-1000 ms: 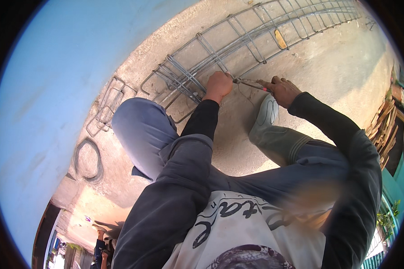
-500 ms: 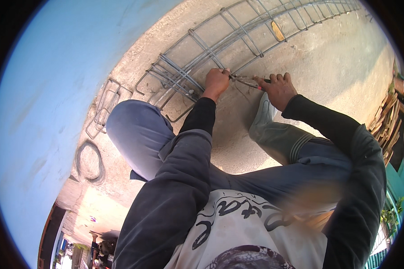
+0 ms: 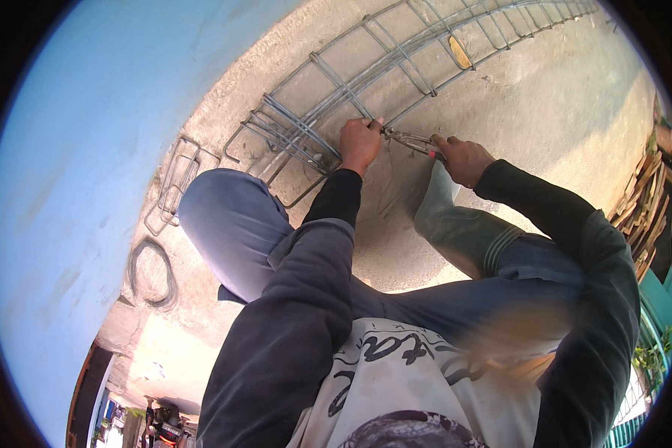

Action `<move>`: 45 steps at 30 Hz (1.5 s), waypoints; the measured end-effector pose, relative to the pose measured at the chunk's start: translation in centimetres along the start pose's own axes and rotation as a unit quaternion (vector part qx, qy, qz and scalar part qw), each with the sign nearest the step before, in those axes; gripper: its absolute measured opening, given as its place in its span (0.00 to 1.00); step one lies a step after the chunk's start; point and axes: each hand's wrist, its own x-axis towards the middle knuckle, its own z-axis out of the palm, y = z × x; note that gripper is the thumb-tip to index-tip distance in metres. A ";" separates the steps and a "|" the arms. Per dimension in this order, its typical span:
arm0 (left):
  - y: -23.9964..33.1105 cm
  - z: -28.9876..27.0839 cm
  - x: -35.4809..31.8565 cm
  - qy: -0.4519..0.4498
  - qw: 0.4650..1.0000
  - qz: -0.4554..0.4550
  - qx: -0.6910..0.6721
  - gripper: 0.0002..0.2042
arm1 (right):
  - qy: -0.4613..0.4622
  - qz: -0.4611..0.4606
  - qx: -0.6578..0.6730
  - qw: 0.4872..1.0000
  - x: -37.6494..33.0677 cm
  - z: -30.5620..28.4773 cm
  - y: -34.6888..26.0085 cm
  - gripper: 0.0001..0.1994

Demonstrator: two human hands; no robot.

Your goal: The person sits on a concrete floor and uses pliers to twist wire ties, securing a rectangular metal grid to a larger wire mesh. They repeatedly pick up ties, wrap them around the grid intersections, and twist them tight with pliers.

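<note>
A long rebar cage (image 3: 396, 56) of thin steel bars and square stirrups lies on the concrete, curving away to the far right. My left hand (image 3: 360, 144) is closed round a stirrup corner near the cage's close end, its thumb and fingertips pressed together there. In my right hand (image 3: 467, 161) is a pair of pincers (image 3: 417, 140) with a bit of red on the handle. Their jaws meet the bar just right of my left fingertips. Any tie wire in the jaws is too small to make out. Several stirrups (image 3: 295, 127) sit bunched at the cage's near end.
Loose stirrups (image 3: 178, 175) and a coil of wire (image 3: 154, 272) lie left of my knee, along a blue wall (image 3: 67, 179). A yellowish piece (image 3: 459, 52) rests inside the cage. Wood strips (image 3: 642, 201) are piled at the right edge. My legs flank the work.
My right hand has dropped slightly and its raised fingers have folded down round the pincer handles. The pincers have turned a little. My left hand stays at the same corner.
</note>
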 end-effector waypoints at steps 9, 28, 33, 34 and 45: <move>1.9 3.0 -3.8 0.295 0.944 0.116 -0.095 0.24 | -0.339 0.263 0.652 0.625 1.4 -2.2 0.7 0.13; 3.0 9.4 -3.0 0.021 0.708 -0.353 -0.612 0.07 | -0.323 0.261 0.381 0.826 0.5 -4.4 -3.4 0.24; 3.5 10.5 -2.6 0.061 0.706 -0.361 -0.607 0.11 | -0.076 0.190 0.085 0.975 -1.6 -0.1 -4.0 0.17; 3.3 10.4 -2.9 0.042 0.717 -0.340 -0.607 0.12 | -0.164 0.226 0.205 0.938 -1.2 0.1 -3.0 0.16; 1.9 8.5 -3.5 -0.126 0.620 -0.274 -0.724 0.14 | -0.381 0.299 0.719 0.498 0.3 -2.7 -0.7 0.16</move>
